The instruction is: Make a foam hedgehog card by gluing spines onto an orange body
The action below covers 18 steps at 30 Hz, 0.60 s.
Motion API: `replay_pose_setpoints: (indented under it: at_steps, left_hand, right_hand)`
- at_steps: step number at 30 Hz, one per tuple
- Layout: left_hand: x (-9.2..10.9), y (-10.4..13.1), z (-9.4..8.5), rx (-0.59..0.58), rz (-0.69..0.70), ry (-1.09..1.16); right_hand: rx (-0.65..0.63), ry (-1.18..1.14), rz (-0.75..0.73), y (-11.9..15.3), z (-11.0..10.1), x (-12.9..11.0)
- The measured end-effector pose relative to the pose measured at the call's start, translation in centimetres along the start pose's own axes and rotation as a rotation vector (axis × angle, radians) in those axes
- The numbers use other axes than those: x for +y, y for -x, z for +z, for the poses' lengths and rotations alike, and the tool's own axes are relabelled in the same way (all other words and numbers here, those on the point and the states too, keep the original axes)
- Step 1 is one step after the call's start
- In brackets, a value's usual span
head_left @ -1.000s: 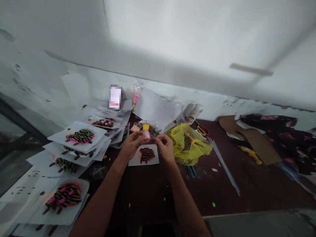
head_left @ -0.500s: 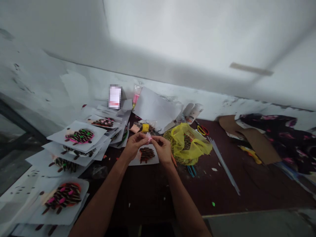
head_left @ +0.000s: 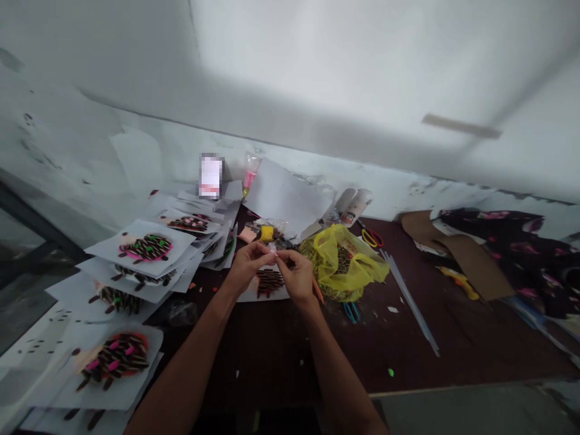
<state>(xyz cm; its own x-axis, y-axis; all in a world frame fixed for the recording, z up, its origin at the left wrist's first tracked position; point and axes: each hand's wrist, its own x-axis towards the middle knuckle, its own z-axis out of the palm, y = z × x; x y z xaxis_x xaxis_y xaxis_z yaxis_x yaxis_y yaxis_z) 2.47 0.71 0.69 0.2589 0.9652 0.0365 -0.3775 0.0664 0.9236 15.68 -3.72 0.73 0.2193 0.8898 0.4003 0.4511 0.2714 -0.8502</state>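
Note:
Both hands meet over a white sheet with a hedgehog picture (head_left: 270, 283), its body made of dark brown strips. My left hand (head_left: 247, 266) is closed on a small clear plastic wrapper (head_left: 272, 247) with something pink in it, perhaps modelling clay. My right hand (head_left: 296, 275) pinches at the same wrapper, fingertips touching those of the left. Part of the hedgehog sheet is hidden behind the hands. Just beyond them lie a yellow block (head_left: 267, 233) and a peach-coloured block (head_left: 247, 234).
Stacked sheets with hedgehog pictures (head_left: 145, 248) spread along the left. To the right sits a yellow plastic bag (head_left: 348, 266) of thin sticks, with blue-handled scissors (head_left: 350, 312) before it. Red-and-yellow scissors (head_left: 372, 237), clear sticks (head_left: 412, 305) and a cutter (head_left: 458, 283) lie farther right.
The fingertips have closed in more tightly around the wrapper, and less pink shows between them. The other things on the table stay where they were.

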Motion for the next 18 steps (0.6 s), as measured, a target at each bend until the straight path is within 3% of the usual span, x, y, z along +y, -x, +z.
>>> replay_pose_setpoints:
  at_steps: [7, 18]
  left_hand:
    - [0.00, -0.01, -0.08, 0.050, 0.000, -0.003]
    - [-0.70, -0.41, -0.66, -0.003, -0.102, 0.093]
  right_hand:
    - [-0.059, 0.043, -0.093, -0.17, -0.38, -0.37]
    - [-0.085, 0.274, -0.218, 0.32, -0.41, -0.41]
